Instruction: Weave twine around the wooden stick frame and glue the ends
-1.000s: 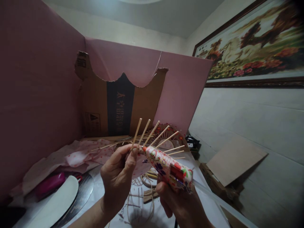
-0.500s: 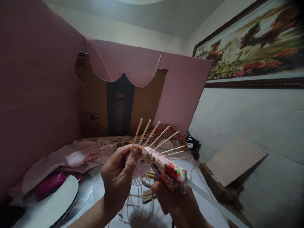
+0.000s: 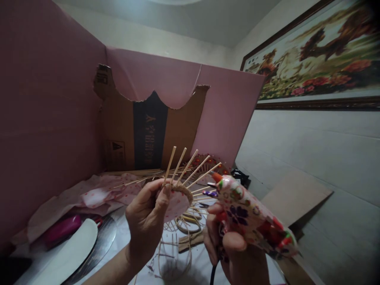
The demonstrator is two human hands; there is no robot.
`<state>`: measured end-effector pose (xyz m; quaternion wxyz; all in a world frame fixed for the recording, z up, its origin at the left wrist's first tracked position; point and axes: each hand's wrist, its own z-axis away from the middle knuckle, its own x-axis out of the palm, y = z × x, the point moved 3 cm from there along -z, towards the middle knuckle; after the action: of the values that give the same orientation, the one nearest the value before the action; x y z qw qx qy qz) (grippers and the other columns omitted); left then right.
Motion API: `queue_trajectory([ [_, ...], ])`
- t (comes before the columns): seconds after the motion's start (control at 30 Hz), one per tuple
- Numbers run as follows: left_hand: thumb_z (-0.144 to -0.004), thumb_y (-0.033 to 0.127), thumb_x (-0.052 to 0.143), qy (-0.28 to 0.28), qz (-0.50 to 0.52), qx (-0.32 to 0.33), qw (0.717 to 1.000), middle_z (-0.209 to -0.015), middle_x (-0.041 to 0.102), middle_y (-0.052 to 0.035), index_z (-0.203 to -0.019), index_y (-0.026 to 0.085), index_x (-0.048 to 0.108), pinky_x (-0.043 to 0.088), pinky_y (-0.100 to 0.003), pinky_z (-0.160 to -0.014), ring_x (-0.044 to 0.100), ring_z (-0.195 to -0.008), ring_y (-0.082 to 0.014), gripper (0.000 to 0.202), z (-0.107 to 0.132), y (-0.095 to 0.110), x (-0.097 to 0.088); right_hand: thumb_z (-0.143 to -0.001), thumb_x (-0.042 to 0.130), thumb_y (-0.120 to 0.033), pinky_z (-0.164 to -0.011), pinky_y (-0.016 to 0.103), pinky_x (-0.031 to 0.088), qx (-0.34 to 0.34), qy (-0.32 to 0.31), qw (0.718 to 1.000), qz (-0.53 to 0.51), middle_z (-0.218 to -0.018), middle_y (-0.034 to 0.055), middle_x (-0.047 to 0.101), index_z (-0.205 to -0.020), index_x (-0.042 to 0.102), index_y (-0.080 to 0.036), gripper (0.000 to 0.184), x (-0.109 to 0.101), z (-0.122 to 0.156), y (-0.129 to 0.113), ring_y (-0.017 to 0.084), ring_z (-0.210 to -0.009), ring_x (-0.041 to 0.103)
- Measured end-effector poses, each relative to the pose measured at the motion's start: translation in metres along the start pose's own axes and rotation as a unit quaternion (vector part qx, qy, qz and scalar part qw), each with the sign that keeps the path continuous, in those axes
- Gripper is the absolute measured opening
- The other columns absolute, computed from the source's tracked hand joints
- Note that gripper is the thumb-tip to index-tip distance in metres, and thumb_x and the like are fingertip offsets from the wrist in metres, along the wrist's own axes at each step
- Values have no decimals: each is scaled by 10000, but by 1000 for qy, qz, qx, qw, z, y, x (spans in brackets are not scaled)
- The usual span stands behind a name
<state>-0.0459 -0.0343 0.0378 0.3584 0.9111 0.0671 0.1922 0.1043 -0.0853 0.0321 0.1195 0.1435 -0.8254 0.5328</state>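
Pinched in my left hand (image 3: 148,209) is a small round fabric-covered disc (image 3: 178,204) with a brown rope-like rim. Thin wooden sticks (image 3: 190,168) fan out from that rim, up and to the right. Thumb and fingers close on the disc's upper left edge, hiding part of it. My right hand (image 3: 231,241) grips a glue gun (image 3: 246,213) wrapped in a flowery pattern, its orange nozzle pointing up and left, apart from the disc. A black cord hangs below the gun's handle. Under the disc, thin rings and sticks (image 3: 175,253) lie on the white table top.
Dotted pink cloth (image 3: 109,194) lies at the left, near a magenta object (image 3: 62,231) and a white curved piece (image 3: 74,247). Behind stands cut cardboard (image 3: 184,130) against pink panels. A decorated arch (image 3: 204,160) with red beads sits beyond the sticks. A flat board (image 3: 297,194) leans at the right.
My right hand has drawn the glue gun away from the disc, to the right, uncovering the disc's face and rim. The left hand and disc have barely moved.
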Motion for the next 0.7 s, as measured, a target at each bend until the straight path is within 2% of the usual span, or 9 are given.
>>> queue_trajectory([
  [0.13,-792,248,674,-1,21,-17,1000,-781,732,-26,-877,190,718,538,-224,-614,665,-687,-138,112,0,1,1,-752,660,-584,-381,179,280,-101,44,994,-15,-562,-75,467,-936,596,-236,399,-10,-8,-17,57,-378,431],
  [0.23,-794,254,675,-2,13,-19,1000,-774,728,-21,-865,189,717,536,-225,-637,659,-685,-130,105,-3,2,1,-808,628,-526,-378,179,310,-145,130,981,6,-589,-73,465,-934,577,-223,332,-32,-14,-27,57,-389,438],
  [0.33,-792,244,681,21,30,-9,999,-770,720,1,-851,204,726,505,-192,-643,634,-681,-96,84,-9,1,0,-780,658,-521,-376,191,315,-114,198,971,76,-600,-76,455,-923,565,-206,358,-67,-17,-22,52,-381,399],
  [0.4,-769,234,707,50,45,5,998,-740,718,13,-816,206,735,488,-176,-615,621,-647,-79,61,-15,-2,0,-745,682,-521,-351,202,288,-64,219,955,190,-568,-75,456,-912,565,-191,388,-94,-14,-9,62,-360,369],
  [0.47,-743,228,729,88,45,11,995,-701,711,19,-781,200,739,474,-173,-582,606,-610,-71,47,-22,-4,-2,-752,669,-494,-393,234,353,-5,178,917,358,-571,-35,526,-905,585,-178,361,-118,-7,6,116,-417,473],
  [0.53,-720,218,744,114,46,-1,992,-677,700,21,-760,188,739,462,-177,-561,590,-583,-66,50,-30,-5,-4,-796,613,-449,-503,273,442,38,111,864,490,-669,18,625,-948,586,-190,303,-136,1,21,184,-567,595],
  [0.6,-693,199,755,130,58,-9,990,-667,691,18,-739,177,736,459,-191,-556,582,-571,-69,55,-36,-5,-6,-856,519,-380,-650,317,489,69,43,806,586,-875,66,690,-1045,569,-204,264,-145,10,33,233,-760,657],
  [0.7,-665,189,757,158,67,17,985,-639,679,12,-710,165,731,470,-226,-553,580,-552,-84,58,-43,-3,-10,-884,413,-258,-814,374,479,72,-9,728,682,-1143,112,644,-1181,513,-195,320,-149,15,39,271,-978,643],
])
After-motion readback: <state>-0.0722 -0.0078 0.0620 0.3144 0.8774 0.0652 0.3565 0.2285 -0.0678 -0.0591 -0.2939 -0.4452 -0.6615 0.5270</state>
